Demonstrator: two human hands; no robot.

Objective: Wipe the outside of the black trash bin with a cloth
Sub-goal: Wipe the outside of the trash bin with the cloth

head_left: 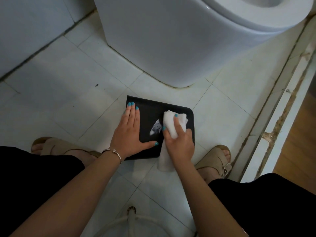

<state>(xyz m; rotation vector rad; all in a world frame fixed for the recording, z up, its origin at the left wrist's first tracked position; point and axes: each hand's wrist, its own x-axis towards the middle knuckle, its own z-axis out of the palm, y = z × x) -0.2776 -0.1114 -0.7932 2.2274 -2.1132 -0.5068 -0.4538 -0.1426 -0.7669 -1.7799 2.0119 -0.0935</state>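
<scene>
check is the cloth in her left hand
No, the right hand grips the white cloth, while the left hand rests flat on the black trash bin.

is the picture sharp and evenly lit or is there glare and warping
Head view: sharp around the hands and black trash bin; light uneven, brighter floor right, shadow left; small glare on the toilet; wide-angle bending at the door track.

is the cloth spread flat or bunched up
Bunched up. The right hand grips the white cloth in a wad against the black trash bin, with a tail hanging below the hand.
</scene>
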